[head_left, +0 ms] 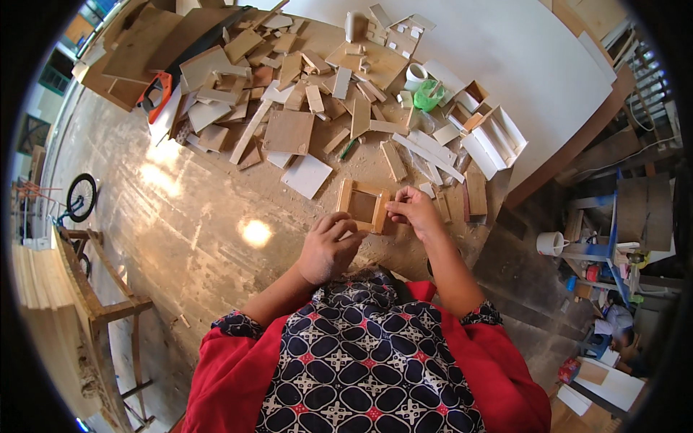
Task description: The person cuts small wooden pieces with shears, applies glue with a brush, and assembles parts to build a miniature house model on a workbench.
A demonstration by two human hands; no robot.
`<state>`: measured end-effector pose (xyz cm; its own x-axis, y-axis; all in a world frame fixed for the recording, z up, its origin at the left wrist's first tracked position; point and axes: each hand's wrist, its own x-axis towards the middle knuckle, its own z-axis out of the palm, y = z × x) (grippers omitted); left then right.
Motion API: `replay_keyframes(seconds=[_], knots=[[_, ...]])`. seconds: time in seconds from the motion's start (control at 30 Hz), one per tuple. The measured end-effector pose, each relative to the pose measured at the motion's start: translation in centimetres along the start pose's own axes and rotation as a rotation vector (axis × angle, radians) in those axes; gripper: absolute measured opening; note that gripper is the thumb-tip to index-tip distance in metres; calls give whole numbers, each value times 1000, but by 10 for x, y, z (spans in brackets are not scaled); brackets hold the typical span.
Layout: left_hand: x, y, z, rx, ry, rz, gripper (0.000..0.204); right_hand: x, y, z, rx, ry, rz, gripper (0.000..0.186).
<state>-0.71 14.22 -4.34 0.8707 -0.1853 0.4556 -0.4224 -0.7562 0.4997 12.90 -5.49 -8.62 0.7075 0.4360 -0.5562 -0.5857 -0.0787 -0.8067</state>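
Note:
A small square wooden frame (343,198), shaped like a shallow box with a recessed middle, rests on the work surface in front of me. My right hand (414,211) pinches its right edge between thumb and fingers. At the lower left side of the frame is my left hand (330,247), its fingers curled toward the edge. The fingertips of the left hand are partly hidden, so whether it grips the frame or only touches it is unclear. Just beyond lies a white square piece (307,176), with a narrow wood strip (393,160) to its right.
Wood offcuts (289,94) are heaped across the far side. An orange-handled saw (154,99) lies at far left. Farther right are a green plastic container (429,94), a white compartment box (497,143) and a large white sheet (505,65). A wooden bench frame (108,310) stands left; another person (617,317) is at right.

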Motion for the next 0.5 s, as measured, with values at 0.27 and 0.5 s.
replay_keyframes(seconds=[0.27, 0.5], knots=[[-7, 3, 13, 121, -98, 4, 37, 6, 2, 1, -51, -45, -5, 21], [-11, 0, 21, 129, -162, -62, 39, 11, 8, 0, -98, -22, -70, 22]])
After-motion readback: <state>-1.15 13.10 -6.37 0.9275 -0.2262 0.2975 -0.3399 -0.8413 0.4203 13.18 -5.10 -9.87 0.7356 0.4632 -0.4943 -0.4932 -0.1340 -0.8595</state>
